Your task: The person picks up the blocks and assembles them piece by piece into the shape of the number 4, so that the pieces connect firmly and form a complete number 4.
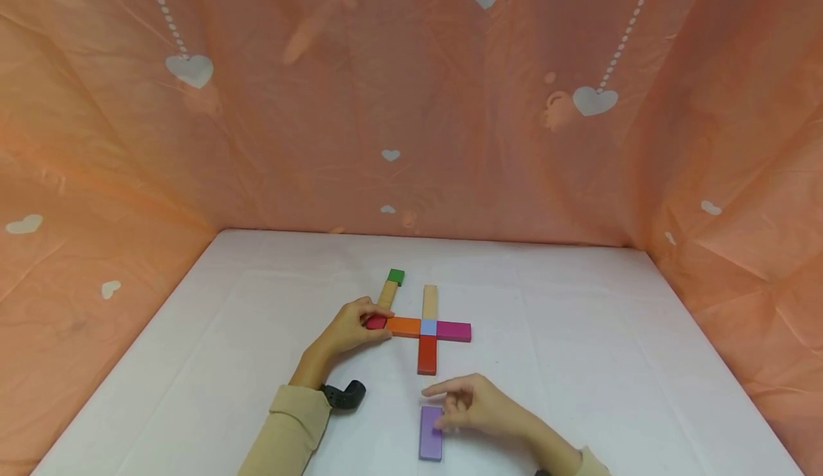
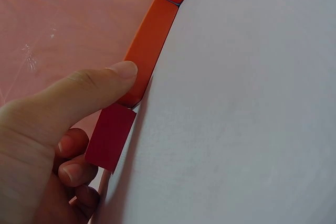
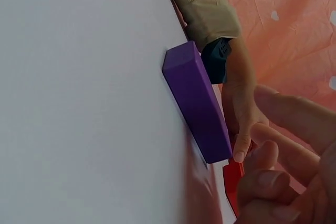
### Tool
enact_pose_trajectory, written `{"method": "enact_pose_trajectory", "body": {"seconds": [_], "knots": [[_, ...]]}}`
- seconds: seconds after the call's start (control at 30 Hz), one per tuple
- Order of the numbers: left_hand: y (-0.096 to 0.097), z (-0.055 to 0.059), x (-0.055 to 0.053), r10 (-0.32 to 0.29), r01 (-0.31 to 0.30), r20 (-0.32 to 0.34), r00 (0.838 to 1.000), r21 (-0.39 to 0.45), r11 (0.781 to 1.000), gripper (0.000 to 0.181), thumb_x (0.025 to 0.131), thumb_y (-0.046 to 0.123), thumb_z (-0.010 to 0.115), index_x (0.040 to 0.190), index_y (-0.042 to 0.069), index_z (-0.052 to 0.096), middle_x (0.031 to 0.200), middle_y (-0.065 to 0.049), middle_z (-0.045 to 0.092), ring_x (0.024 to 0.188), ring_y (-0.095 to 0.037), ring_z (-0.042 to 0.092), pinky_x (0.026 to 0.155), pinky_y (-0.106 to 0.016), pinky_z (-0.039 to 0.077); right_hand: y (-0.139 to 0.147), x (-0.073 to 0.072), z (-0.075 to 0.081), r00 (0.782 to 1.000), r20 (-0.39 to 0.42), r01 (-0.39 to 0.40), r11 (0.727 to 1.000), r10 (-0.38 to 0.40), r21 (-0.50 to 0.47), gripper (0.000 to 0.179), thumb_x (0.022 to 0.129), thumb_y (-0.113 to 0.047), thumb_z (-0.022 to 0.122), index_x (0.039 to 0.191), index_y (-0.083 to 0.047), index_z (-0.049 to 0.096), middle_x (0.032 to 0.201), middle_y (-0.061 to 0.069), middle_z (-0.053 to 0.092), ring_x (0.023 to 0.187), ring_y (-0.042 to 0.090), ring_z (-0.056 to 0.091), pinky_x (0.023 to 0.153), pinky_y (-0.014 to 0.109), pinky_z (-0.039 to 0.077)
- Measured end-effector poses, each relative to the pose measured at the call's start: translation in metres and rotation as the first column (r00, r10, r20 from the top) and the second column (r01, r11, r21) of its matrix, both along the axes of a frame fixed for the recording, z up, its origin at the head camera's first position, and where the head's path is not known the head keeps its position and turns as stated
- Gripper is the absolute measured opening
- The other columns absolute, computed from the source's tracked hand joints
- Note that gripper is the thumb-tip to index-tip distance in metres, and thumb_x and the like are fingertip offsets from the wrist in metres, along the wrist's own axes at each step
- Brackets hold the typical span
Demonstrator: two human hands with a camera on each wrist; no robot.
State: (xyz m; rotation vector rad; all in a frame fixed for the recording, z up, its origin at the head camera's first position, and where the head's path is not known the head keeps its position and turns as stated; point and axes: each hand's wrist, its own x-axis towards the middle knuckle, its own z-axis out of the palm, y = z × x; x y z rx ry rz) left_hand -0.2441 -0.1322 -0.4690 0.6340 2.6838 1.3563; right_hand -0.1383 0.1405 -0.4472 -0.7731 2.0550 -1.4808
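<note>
On the white table my left hand [image 1: 350, 327] pinches the end of an orange block [image 1: 403, 326] between thumb and index finger. Beside those fingers lies a crimson block [image 2: 110, 137], partly hidden in the head view. The orange block meets a light blue square [image 1: 429, 327], which has a red block [image 1: 427, 354] on its near side, a magenta block [image 1: 454, 331] to its right and a plain wooden block [image 1: 430, 301] behind. Close to a purple block [image 1: 430, 444] hovers my right hand [image 1: 479, 406], fingers loosely bent, holding nothing; the right wrist view shows a gap.
Past the left hand, another plain wooden piece [image 1: 388, 294] leads back to a green block [image 1: 396, 276]. Orange sheeting with pale hearts [image 1: 411, 104] encloses the white table [image 1: 579, 362] at the back and sides. A dark band [image 1: 344, 395] circles the left wrist.
</note>
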Motion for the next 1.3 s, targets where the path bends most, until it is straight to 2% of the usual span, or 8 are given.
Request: {"method": "enact_pose_trajectory", "body": {"seconds": [0.27, 0.5, 0.7, 0.93, 1.1, 1.3], "knots": [[-0.001, 0.0, 0.001, -0.01, 0.01, -0.012, 1.0, 0.01, 1.0, 0.032, 0.076, 0.016, 0.08, 0.105, 0.006, 0.073, 0.086, -0.009, 0.057, 0.079, -0.011, 0.043, 0.064, -0.018, 0.035, 0.001, 0.004, -0.005, 0.998, 0.05, -0.049, 0.999, 0.049, -0.001, 0.044, 0.082, -0.011, 0.073, 0.122, 0.006, 0.062, 0.066, 0.024, 0.042, 0.055, -0.007, 0.037, 0.052, 0.011, 0.031], [-0.001, -0.001, 0.001, -0.009, 0.009, -0.013, 1.0, 0.011, 1.0, 0.032, 0.076, 0.016, 0.08, 0.105, 0.006, 0.073, 0.086, -0.009, 0.057, 0.079, -0.011, 0.043, 0.064, -0.017, 0.036, 0.001, 0.008, -0.008, 0.995, 0.077, -0.066, 0.995, 0.06, 0.075, 0.043, 0.084, -0.014, 0.072, 0.124, -0.003, 0.064, 0.062, -0.001, 0.041, 0.055, -0.007, 0.038, 0.053, 0.012, 0.031], [-0.001, -0.001, 0.0, -0.007, 0.007, -0.009, 1.0, 0.008, 1.0, 0.032, 0.076, 0.017, 0.08, 0.105, 0.006, 0.073, 0.087, -0.009, 0.057, 0.08, -0.012, 0.044, 0.065, -0.018, 0.036, 0.001, 0.01, -0.006, 0.993, 0.078, -0.092, 0.993, 0.086, 0.073, 0.045, 0.083, -0.014, 0.074, 0.125, -0.003, 0.063, 0.061, 0.007, 0.041, 0.055, -0.007, 0.038, 0.053, 0.011, 0.031], [0.0, -0.001, 0.0, 0.005, -0.005, 0.006, 1.0, -0.005, 1.0, 0.032, 0.076, 0.017, 0.08, 0.106, 0.008, 0.074, 0.087, -0.008, 0.056, 0.081, -0.013, 0.044, 0.065, -0.018, 0.036, 0.001, 0.011, -0.007, 0.991, 0.021, -0.136, 0.99, 0.135, 0.046, 0.048, 0.081, -0.014, 0.075, 0.125, 0.001, 0.062, 0.062, 0.013, 0.04, 0.057, -0.009, 0.037, 0.053, 0.01, 0.031], [0.0, -0.001, -0.001, 0.023, -0.022, 0.028, 0.999, -0.019, 1.0, 0.033, 0.076, 0.018, 0.081, 0.106, 0.009, 0.074, 0.087, -0.007, 0.056, 0.083, -0.013, 0.044, 0.066, -0.018, 0.035, 0.001, 0.01, -0.008, 0.99, 0.005, -0.141, 0.989, 0.141, 0.039, 0.048, 0.081, -0.015, 0.076, 0.124, 0.0, 0.063, 0.062, 0.017, 0.041, 0.057, -0.01, 0.038, 0.054, 0.009, 0.032], [0.0, -0.001, -0.001, 0.015, -0.015, 0.015, 1.0, -0.014, 1.0, 0.032, 0.076, 0.018, 0.08, 0.106, 0.008, 0.074, 0.088, -0.008, 0.057, 0.083, -0.013, 0.044, 0.066, -0.019, 0.036, -0.001, 0.01, -0.008, 0.991, -0.001, -0.135, 0.991, 0.135, 0.027, 0.047, 0.08, -0.014, 0.077, 0.122, 0.002, 0.064, 0.061, 0.018, 0.041, 0.057, -0.009, 0.039, 0.051, 0.011, 0.032]]}}
